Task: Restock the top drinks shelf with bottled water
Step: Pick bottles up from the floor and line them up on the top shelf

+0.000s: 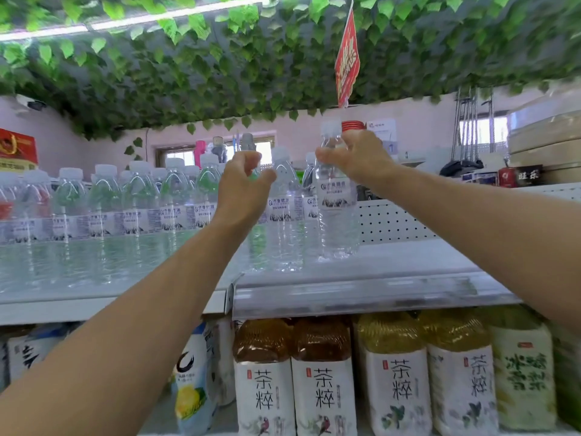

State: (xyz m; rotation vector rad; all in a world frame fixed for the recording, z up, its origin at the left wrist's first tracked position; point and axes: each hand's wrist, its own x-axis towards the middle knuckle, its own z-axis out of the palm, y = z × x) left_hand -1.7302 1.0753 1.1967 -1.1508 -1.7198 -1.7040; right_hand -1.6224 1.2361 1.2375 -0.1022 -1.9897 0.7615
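Far left on the white metal top shelf (408,265) there's a packed row of clear plastic water bottles with white caps (103,209), each with a white label showing a little mountain print, running back several deep. The left hand (242,187) hangs just in front of the right end of that row, fingers loosely curled with a gap to the thumb, nothing in it. Right next to it is one more clear plastic water bottle with a white cap (336,215), same label, upright with its base at the shelf surface beside the last bottles of the row. The right hand (355,155) has it by the neck, fingers and thumb wrapped round just under the cap. To the right the shelf is bare white in front of a perforated white back panel (386,221). The shelf below holds amber and yellow tea bottles with white labels (323,372). Overhead it's all fake green ivy leaves (220,73) with a red hanging sign (347,58), pink wall behind.
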